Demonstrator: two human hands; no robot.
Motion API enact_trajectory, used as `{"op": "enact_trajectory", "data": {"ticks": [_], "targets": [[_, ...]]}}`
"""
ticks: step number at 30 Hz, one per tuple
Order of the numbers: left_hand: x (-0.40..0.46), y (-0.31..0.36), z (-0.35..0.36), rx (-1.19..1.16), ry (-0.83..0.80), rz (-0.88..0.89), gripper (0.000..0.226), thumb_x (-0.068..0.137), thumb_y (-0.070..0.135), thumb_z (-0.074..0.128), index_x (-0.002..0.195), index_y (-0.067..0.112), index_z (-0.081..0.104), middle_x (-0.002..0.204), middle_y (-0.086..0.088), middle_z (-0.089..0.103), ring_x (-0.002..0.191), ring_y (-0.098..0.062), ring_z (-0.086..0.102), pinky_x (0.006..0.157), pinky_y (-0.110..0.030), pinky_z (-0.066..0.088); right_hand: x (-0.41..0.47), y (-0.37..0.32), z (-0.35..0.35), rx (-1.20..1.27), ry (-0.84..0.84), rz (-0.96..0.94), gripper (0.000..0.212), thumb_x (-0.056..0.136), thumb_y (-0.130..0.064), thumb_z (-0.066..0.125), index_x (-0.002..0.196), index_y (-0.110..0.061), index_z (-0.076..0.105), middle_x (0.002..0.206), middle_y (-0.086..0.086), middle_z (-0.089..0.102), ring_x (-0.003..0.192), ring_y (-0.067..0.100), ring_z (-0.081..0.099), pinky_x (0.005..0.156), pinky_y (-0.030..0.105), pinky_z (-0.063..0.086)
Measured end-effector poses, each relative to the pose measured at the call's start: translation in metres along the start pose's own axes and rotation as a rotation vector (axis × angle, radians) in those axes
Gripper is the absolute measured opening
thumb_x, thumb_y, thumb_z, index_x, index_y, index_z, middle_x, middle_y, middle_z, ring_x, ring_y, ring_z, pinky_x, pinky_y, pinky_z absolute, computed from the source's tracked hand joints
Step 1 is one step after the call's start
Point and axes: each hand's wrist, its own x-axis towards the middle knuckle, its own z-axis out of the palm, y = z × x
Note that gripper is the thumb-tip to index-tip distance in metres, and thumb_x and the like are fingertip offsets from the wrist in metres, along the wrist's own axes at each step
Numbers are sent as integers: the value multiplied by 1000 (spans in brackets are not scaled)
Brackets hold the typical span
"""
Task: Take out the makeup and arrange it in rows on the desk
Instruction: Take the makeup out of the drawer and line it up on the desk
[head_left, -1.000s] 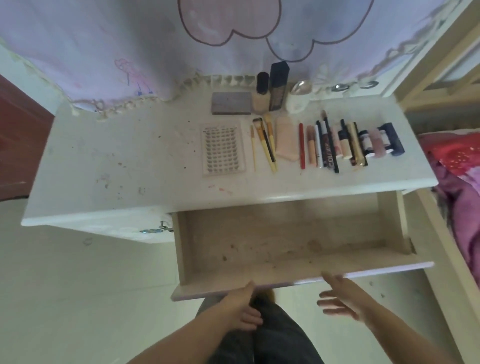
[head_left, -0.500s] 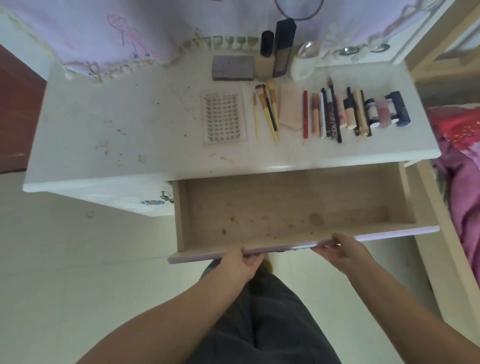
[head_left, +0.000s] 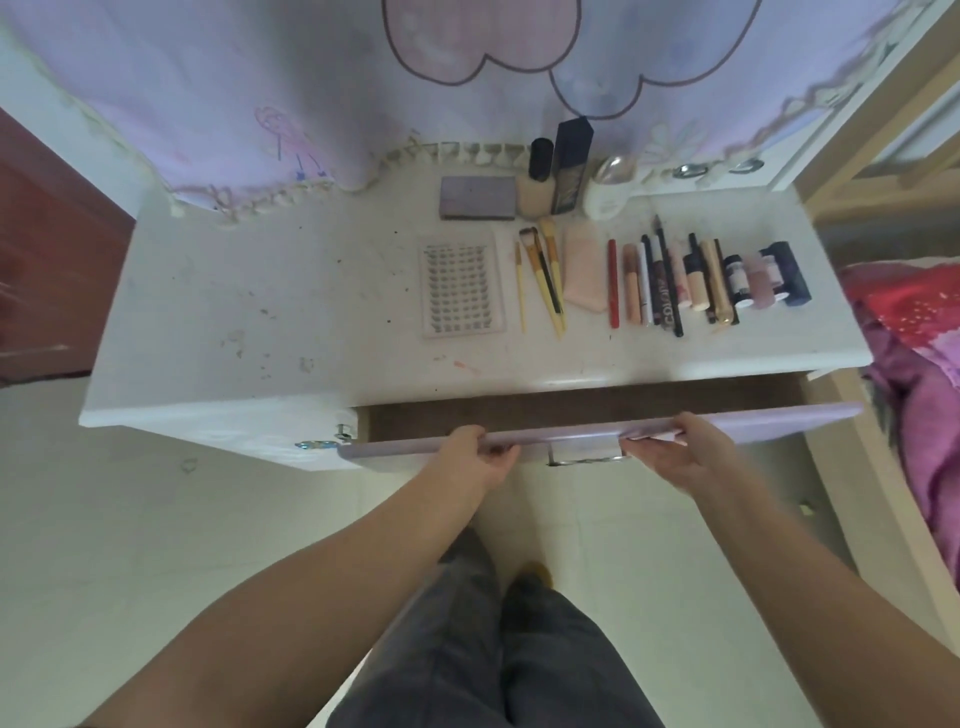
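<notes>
The pale wooden drawer with the lilac front (head_left: 779, 421), wide open a second earlier, was pushed most of the way under the white table (head_left: 260, 312), leaving a narrow dark gap. The left hand (head_left: 480, 457) and right hand (head_left: 675, 452), formerly just below the front, gripped its top edge.

The desk (head_left: 234, 322) has open surface across its left half, from the near edge to the curtain (head_left: 249, 104) at the far side. The right half is crowded: a lash tray (head_left: 461, 286), brushes (head_left: 543, 275) and a tight row of tubes (head_left: 691, 278), with a palette (head_left: 478, 197) and bottles (head_left: 558, 171) behind. The drawer (head_left: 597, 434) leaves only a narrow dark gap under the desktop, seemingly too slim for a hand.
</notes>
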Motion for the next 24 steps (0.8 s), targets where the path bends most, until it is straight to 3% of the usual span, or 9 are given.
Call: {"op": "enact_trajectory", "data": {"ticks": [2, 5, 8, 11, 13, 16, 19, 21, 24], "targets": [[0, 15, 15, 30, -116, 27, 32, 95, 5, 46, 127, -1, 42, 138, -18, 45, 129, -35, 43, 107, -47, 33, 8, -11, 15, -68, -25, -7, 34, 92, 5, 32, 126, 5, 35, 133, 29, 44, 100, 45, 62, 76, 50, 54], [-6, 34, 30, 55, -193, 49, 44, 94, 9, 48, 133, -3, 33, 146, -22, 30, 133, -39, 34, 108, -48, 31, 22, -23, 33, -169, -20, -27, 37, 94, -1, 25, 129, 10, 31, 115, 35, 56, 109, 41, 55, 103, 53, 38], [-13, 39, 35, 80, -196, 56, 53, 93, 11, 48, 139, -1, 25, 151, -24, 19, 138, -39, 24, 112, -48, 24, 23, -29, 42, -235, -8, -43, 44, 98, -8, 24, 139, 9, 23, 83, 25, 49, 128, 39, 42, 111, 53, 28], [-10, 39, 32, 145, -241, 20, 33, 95, 14, 45, 115, -12, 39, 141, -22, 32, 135, -36, 33, 110, -42, 28, 4, -30, 44, -322, -89, -32, 19, 98, -8, 31, 103, 5, 44, 80, 19, 46, 113, 38, 53, 82, 30, 54], [-9, 41, 31, 276, -242, -4, 37, 96, 16, 44, 121, -11, 37, 127, -21, 43, 117, -37, 47, 99, -38, 38, -1, -33, 37, -496, -88, -41, 19, 96, -6, 35, 81, 0, 45, 78, 24, 54, 87, 37, 60, 57, 33, 56], [-27, 48, 40, 592, -282, 13, 33, 98, 13, 40, 127, 0, 31, 121, -29, 49, 106, -37, 55, 86, -43, 45, -11, -50, 31, -863, -109, -47, 18, 93, -11, 43, 93, 2, 55, 101, 21, 61, 91, 34, 62, 82, 45, 52], [-54, 65, 67, 934, -405, 145, 25, 97, 14, 43, 120, 6, 46, 113, -18, 60, 99, -29, 61, 83, -42, 50, -34, -73, 52, -1261, -34, -250, 24, 98, -22, 41, 116, -7, 49, 115, 11, 61, 102, 27, 61, 92, 41, 47], [-80, 70, 92, 1111, -466, 295, 21, 97, 19, 47, 114, 10, 54, 107, -12, 65, 93, -23, 64, 80, -37, 52, -53, -89, 73, -1483, 41, -600, 30, 100, -19, 39, 127, -8, 44, 128, 8, 55, 115, 25, 55, 97, 39, 44], [-110, 61, 129, 1458, -511, 788, 26, 99, 23, 42, 113, 7, 58, 109, -10, 64, 94, -23, 64, 81, -33, 49, -81, -106, 92, -1541, 102, -1084, 42, 99, -34, 33, 134, -13, 45, 134, 12, 52, 122, 30, 49, 103, 43, 38]]}}
